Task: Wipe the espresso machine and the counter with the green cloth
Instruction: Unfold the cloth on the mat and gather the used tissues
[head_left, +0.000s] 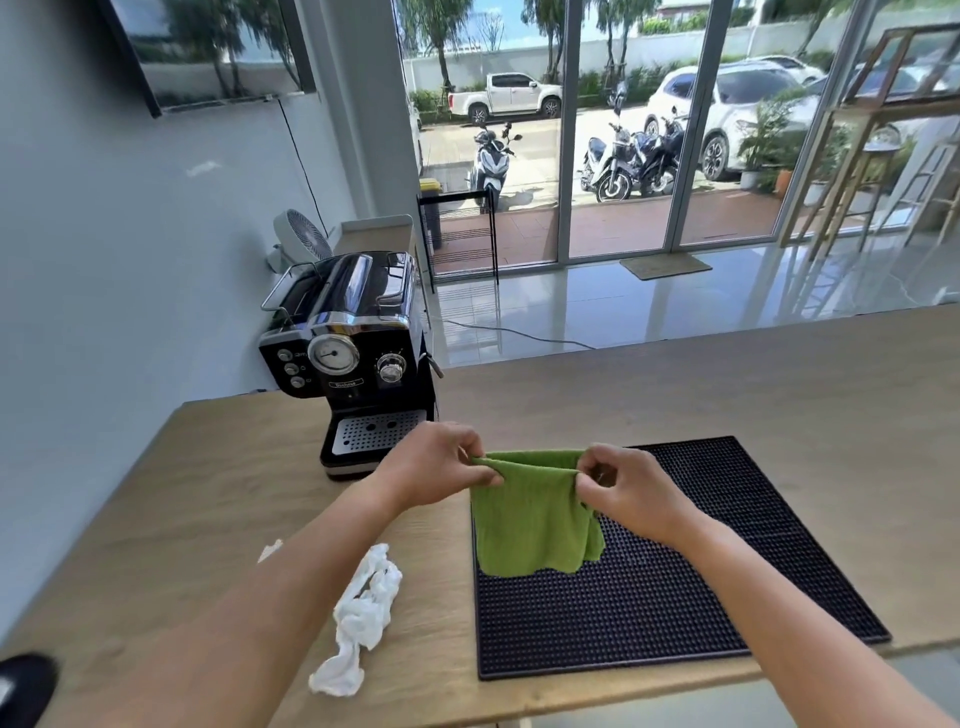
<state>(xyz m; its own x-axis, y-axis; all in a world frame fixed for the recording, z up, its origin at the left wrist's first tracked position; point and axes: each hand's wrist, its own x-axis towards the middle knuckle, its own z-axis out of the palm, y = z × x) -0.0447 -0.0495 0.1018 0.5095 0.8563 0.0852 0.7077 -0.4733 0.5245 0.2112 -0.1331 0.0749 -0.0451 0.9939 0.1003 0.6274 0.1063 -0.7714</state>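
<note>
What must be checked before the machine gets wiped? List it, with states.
1. Grip on the cloth: ok, left hand and right hand pinch its top edge.
2. Pad formed from the cloth: not ok, it hangs doubled.
3. Front of the machine unblocked: ok.
4. Nothing on the drip tray: ok.
5. No litter on the counter: not ok, a crumpled tissue lies left of the mat.
6. Dampness of the cloth: cannot tell.
</note>
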